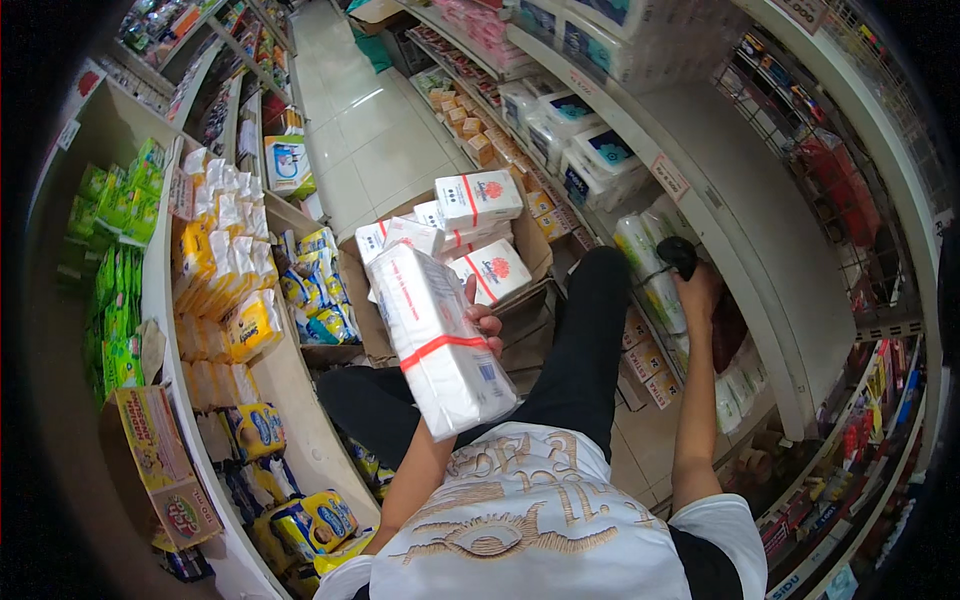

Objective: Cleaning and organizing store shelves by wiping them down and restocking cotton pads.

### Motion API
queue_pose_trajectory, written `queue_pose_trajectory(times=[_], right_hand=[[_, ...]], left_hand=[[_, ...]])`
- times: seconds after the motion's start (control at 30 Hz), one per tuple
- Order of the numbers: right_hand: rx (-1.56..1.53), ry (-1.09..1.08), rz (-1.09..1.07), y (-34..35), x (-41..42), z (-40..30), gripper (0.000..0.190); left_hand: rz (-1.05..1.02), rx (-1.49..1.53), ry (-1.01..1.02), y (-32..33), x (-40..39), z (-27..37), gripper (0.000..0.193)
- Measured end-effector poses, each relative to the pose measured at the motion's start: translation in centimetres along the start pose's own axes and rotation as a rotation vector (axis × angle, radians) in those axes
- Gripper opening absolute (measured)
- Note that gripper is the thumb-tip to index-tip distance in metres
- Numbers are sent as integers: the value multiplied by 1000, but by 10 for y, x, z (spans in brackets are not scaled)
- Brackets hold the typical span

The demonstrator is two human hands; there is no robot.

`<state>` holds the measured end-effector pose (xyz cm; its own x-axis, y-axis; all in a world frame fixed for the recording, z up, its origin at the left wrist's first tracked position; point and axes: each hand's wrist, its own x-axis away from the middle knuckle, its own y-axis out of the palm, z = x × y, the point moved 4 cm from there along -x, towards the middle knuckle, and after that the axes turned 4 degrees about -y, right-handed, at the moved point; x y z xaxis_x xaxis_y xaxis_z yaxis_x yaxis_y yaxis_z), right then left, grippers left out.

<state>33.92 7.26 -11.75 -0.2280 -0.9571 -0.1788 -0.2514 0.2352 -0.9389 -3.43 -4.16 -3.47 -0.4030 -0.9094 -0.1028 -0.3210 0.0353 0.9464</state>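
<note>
My left hand (484,319) is closed on a plastic-wrapped white tissue pack (442,352) with a red band, held tilted above my lap. Behind that pack, a cardboard box (536,274) holds several similar white packs (478,199) with red bands and a red print. To the right, my right hand (696,289) grips a black handheld device (677,256), whose kind I cannot tell for sure. That hand is at the lower shelf, beside green-and-white plastic-wrapped packs (651,262).
A shelf (300,420) with yellow, blue and green packets runs along the left. White shelving (742,187) with tissue packs curves along the right. A box of blue-and-yellow packets (319,285) stands left of the tissue box. Beyond lies the tiled aisle floor (360,142).
</note>
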Motion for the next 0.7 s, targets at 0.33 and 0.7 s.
queue_pose_trajectory(times=[0.33, 0.7], right_hand=[[-366, -238, 187, -81, 52, -105, 47], [-1473, 142, -828, -135, 156, -217, 37]], left_hand=[[-10, -33, 68, 9, 10, 10, 65], [-142, -606, 296, 16, 17, 48, 73]])
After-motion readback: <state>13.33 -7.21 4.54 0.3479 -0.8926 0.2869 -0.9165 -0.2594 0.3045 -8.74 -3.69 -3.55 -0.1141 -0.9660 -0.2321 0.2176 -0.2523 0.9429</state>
